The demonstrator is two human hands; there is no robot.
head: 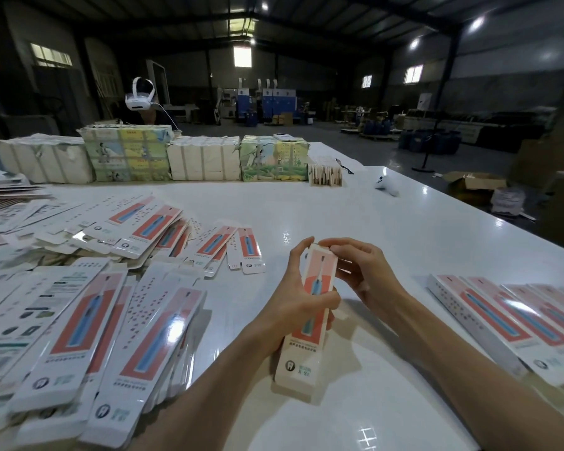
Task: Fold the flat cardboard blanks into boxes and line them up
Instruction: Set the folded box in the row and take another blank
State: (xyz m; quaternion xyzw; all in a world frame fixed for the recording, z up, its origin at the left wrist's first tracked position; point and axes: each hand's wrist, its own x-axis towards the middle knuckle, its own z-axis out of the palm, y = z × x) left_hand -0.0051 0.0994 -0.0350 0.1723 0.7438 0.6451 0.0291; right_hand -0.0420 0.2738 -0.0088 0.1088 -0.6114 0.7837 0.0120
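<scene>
The box [318, 271] between the fingers [298, 250] is cream-white, with a salmon-red panel, a blue brush picture and a black tooth logo. Left of the fingers, the flat blanks [88, 317] show the same red and blue, and some are white with red dots. Right of the fingers, the finished boxes [502, 317] match. The bench [339, 206] is glossy white.

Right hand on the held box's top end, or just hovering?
Touching. Head view: right hand pinches the top flap of the box; left hand grips its middle.
</scene>
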